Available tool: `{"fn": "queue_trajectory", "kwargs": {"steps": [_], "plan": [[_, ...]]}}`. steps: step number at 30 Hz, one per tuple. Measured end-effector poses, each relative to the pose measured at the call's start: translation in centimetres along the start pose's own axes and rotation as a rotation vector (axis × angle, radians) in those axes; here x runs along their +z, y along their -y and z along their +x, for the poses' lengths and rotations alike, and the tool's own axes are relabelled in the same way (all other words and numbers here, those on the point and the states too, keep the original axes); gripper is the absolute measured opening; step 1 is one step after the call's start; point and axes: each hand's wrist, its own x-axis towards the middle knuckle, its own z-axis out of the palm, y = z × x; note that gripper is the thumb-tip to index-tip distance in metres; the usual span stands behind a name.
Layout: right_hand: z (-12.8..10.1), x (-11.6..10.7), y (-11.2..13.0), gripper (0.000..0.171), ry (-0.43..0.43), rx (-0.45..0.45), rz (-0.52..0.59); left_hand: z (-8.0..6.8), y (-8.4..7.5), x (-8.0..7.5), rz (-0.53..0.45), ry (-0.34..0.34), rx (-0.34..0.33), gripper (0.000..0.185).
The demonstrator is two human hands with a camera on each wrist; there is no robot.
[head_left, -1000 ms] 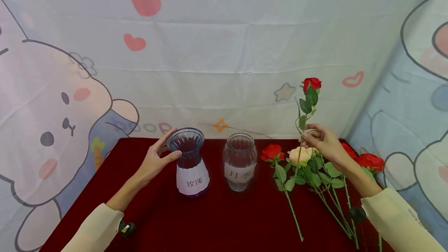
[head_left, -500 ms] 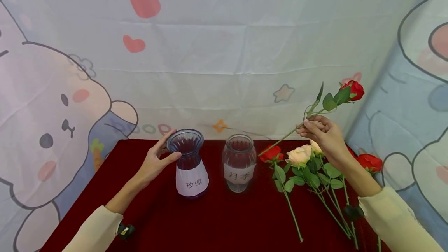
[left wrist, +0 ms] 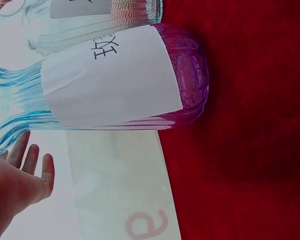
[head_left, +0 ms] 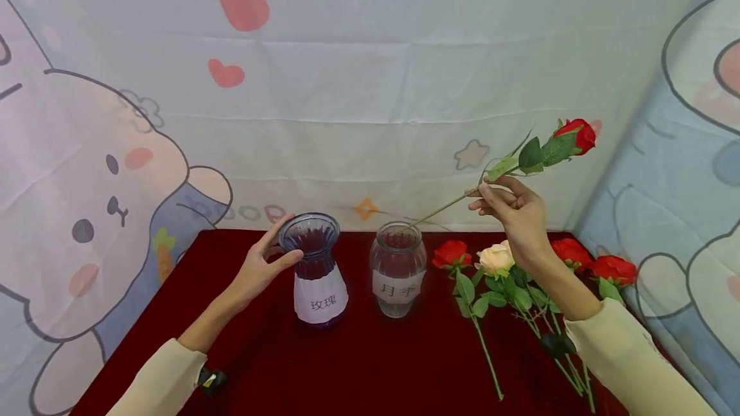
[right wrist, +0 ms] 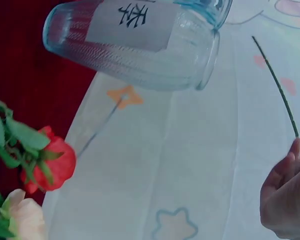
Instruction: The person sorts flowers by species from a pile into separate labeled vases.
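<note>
My right hand pinches the stem of a red rose in the air. The rose lies tilted, bloom up to the right, and its bare stem tip hangs at the mouth of the clear labelled jar. In the right wrist view the stem runs from my fingers toward that jar. My left hand rests with straight fingers against the neck of the purple labelled vase; in the left wrist view the vase lies just beyond those fingers.
Both containers stand on a dark red cloth. Right of the jar lie a red rose, a cream rose and two more red roses, stems pointing toward me. A cartoon-printed curtain closes off the back and sides.
The rose went from upright to tilted. My right hand carried it up and left, so the stem tip moved from above the lying roses to the jar's mouth. The left hand stayed at the vase.
</note>
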Motion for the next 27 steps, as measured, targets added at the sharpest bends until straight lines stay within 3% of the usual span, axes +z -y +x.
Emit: {"fn": "queue_trajectory", "kwargs": {"steps": [6,13,27], "plan": [[0.3,1.6,-0.1,0.007,-0.061,-0.027,-0.040,0.0,0.1,0.1,0.019,0.002,-0.011,0.071],[1.1,3.7,-0.5,0.010,-0.007,-0.057,-0.107,0.2,0.1,0.0,0.012,-0.006,-0.003,0.071],[1.4,8.9,-1.9,0.006,0.088,-0.103,-0.086,-0.2,-0.6,-0.2,0.004,0.007,-0.020,0.070]]}}
